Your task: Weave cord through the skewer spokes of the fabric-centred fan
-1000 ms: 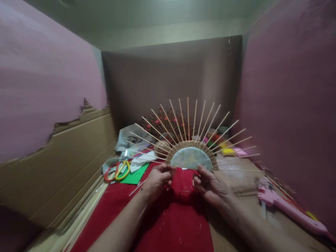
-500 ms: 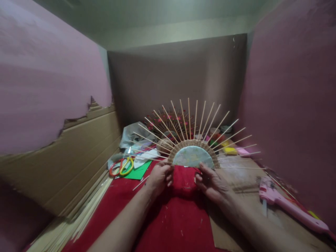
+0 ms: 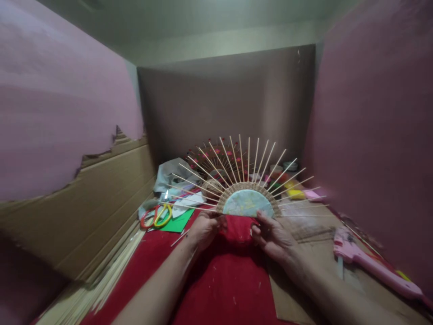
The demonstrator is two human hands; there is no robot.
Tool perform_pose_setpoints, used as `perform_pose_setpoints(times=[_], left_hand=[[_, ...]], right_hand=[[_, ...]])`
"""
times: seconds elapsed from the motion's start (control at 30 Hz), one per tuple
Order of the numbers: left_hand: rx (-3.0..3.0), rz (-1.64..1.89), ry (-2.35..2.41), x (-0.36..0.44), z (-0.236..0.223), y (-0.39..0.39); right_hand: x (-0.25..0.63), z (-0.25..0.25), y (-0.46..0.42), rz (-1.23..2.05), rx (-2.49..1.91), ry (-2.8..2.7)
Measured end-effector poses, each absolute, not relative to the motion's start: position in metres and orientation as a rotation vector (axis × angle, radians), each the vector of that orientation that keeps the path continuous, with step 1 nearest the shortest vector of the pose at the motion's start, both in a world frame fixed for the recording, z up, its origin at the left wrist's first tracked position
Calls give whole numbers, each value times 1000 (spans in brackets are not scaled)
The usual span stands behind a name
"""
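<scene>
A round craft piece (image 3: 247, 202) stands on edge over red cloth (image 3: 223, 280): a pale disc with a woven brown rim and many thin wooden sticks fanning out from it. My left hand (image 3: 204, 230) grips its lower left edge with curled fingers. My right hand (image 3: 273, 237) pinches its lower right edge. The bottom half of the piece is hidden behind my hands and the cloth.
Red and yellow scissors (image 3: 156, 215) lie on green paper (image 3: 177, 221) at the left. A pink glue gun (image 3: 365, 262) lies at the right on brown cardboard. Behind stand a second stick piece (image 3: 211, 158), small coloured pots and crumpled plastic. Loose sticks (image 3: 101, 289) lie along the cardboard wall at the left.
The craft piece has tilted back a little, so its sticks look shorter and lower. Both hands keep their grip at its lower edge.
</scene>
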State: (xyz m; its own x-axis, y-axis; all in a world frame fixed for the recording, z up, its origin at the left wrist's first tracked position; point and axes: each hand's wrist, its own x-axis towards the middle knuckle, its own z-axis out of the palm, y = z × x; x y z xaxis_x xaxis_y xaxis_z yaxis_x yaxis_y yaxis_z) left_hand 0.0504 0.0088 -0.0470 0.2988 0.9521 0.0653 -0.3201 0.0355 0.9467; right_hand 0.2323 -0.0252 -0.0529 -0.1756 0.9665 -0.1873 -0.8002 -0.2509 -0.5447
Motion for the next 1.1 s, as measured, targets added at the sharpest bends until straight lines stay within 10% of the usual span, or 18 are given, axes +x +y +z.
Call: perform_pose_setpoints(times=[1.1], left_hand=[[1101,1085,802,55,-49,6]], right_hand=[[227,-58,-27,1717,-652,-340]])
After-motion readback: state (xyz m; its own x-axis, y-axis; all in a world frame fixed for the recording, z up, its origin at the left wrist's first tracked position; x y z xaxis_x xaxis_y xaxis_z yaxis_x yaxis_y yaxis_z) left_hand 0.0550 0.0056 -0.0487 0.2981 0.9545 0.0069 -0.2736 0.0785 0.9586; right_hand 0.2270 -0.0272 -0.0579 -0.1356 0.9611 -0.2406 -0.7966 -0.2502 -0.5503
